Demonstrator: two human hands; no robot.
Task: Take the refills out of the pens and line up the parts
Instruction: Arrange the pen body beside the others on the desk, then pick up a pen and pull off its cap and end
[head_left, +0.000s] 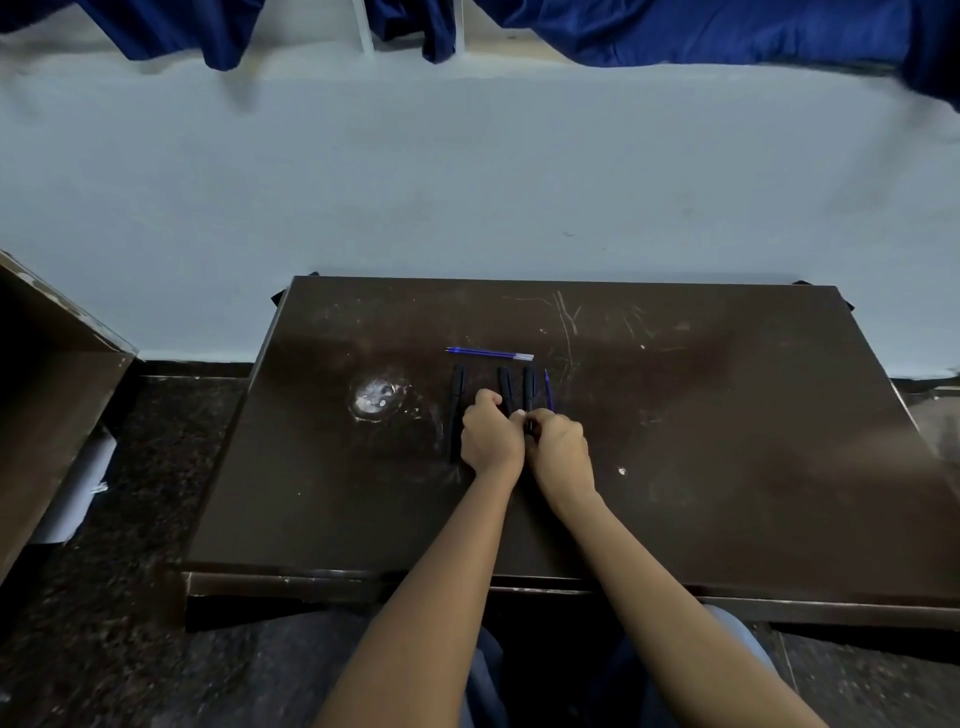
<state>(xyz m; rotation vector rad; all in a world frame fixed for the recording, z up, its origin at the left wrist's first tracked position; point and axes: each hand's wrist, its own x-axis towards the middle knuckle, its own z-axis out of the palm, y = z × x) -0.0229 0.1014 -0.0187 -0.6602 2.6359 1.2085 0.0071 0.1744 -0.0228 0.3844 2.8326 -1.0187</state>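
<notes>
Both my left grip (491, 439) and right grip (558, 449) are clenched on one black pen (529, 387) at the middle of the counter (701, 415). I judge a hard pull could jerk it sideways into the blue refill (548, 389) just beside it, or the next pen (503, 382), scattering the row.

Dark table (727, 441), blue refill (491, 354), black pens (457, 395)

Head camera looks forward and down over the table (727, 415), fairly near.

Scratched dark wooden desk (675, 415), pale blue wall (467, 182) — blue curtains (675, 31), speckled floor (130, 571)
</notes>
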